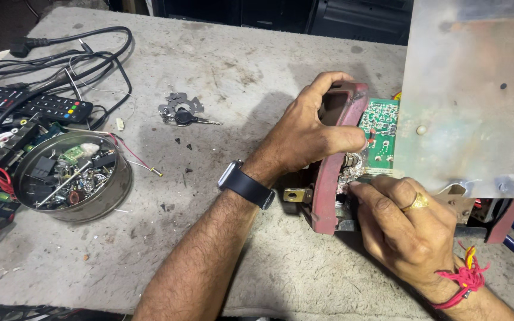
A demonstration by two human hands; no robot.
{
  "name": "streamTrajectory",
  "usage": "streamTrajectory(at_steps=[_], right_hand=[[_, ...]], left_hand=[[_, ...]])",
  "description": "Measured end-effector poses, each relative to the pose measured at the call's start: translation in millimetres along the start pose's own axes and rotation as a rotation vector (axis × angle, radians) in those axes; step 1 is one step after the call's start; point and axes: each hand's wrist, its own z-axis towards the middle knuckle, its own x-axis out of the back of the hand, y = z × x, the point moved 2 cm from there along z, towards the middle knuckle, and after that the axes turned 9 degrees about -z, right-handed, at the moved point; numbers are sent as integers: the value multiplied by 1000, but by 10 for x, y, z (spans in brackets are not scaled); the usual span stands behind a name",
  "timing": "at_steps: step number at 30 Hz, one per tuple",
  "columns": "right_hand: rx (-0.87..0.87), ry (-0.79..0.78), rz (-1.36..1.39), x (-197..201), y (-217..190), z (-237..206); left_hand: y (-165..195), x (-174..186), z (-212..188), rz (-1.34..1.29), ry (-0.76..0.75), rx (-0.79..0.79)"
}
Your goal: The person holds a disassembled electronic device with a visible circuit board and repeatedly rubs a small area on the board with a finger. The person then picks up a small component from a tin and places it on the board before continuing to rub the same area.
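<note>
On a worn grey work table, a partly opened appliance with a dull red plastic casing stands at the right of the view, its green circuit board exposed and a scuffed metal panel rising over it. The left hand, a dark watch on its wrist, is closed around the upper edge of the red casing, thumb laid across the front toward the board. The right hand, wearing a gold ring and red threads at the wrist, sits low against the casing's inner side with fingers curled narrow at the components below the board; whether it pinches anything cannot be told. A small brass-coloured bracket juts from the casing's left side. At the left of the table, well apart from the hands, stands a round metal tin, open, holding a loose heap of small electronic parts: black blocks, a small green board, coils, a metal rod and scraps of wire. Behind it lie a black remote control and tangled black cables. A toothed metal part with a key lies mid-table, with small dark specks just beside it.
</note>
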Motion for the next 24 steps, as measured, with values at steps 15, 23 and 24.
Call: streamTrajectory(at_steps=[15, 23, 24], right_hand=[[-3, -13, 42, -23, 3, -1], [1, -25, 65, -18, 32, -1], [4, -17, 65, -19, 30, -2]], left_hand=[[-14, 14, 15, 46, 2, -39], [-21, -1, 20, 43, 4, -14], [-19, 0, 25, 33, 0, -41]])
